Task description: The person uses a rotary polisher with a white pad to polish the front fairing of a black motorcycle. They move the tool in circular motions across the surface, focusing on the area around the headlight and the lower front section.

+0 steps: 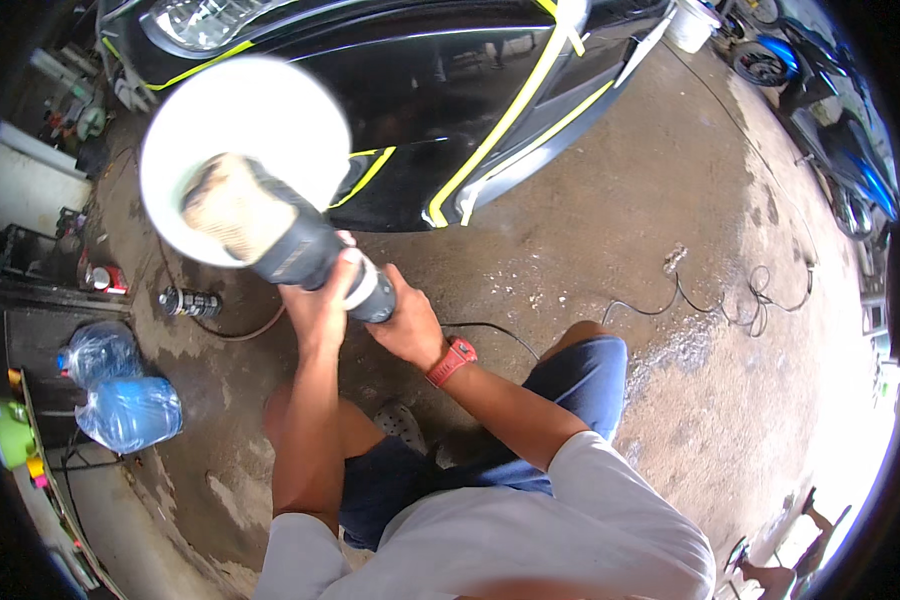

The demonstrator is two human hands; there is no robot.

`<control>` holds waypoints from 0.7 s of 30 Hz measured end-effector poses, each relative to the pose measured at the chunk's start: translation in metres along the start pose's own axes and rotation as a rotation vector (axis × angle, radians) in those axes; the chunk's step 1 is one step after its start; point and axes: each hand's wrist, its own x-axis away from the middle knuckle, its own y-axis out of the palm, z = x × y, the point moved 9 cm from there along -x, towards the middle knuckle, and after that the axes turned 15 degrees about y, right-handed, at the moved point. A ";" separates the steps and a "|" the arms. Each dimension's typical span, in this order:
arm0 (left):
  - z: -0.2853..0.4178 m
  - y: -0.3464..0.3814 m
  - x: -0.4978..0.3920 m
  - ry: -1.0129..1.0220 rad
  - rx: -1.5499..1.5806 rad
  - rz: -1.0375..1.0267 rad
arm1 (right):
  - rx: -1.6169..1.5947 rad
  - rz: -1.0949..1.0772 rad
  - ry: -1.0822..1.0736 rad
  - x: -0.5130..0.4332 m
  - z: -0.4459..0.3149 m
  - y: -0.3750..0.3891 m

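A handheld power tool, which looks like a cordless polisher point(296, 251), is held in both hands, its head tilted up and to the left. My left hand point(319, 304) wraps round its dark neck, and my right hand point(409, 319) grips its rear end. On the tool's far side shows a large round white disc point(262, 97), blurred at its rim. It overlaps the view of a glossy black car bumper point(435, 90) edged with yellow masking tape point(495, 142). Whether disc and bumper touch, I cannot tell. A car headlight point(202, 22) is at the top left.
A dark bottle point(190, 301) and a hose lie on the wet concrete floor at the left, near large blue plastic water jugs point(139, 412). A black cable point(679, 292) loops at the right. A white bucket point(692, 26) and a blue motorcycle point(832, 142) stand at the upper right.
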 end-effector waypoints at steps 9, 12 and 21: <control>-0.003 0.098 0.019 0.015 -0.196 -0.460 | -0.542 0.003 0.233 0.021 0.072 0.000; 0.002 0.063 0.013 -0.016 -0.175 -0.261 | -0.412 0.055 0.076 0.025 0.040 0.001; 0.022 0.011 0.006 0.091 -0.131 0.165 | -0.116 -0.155 -0.028 -0.004 -0.001 -0.002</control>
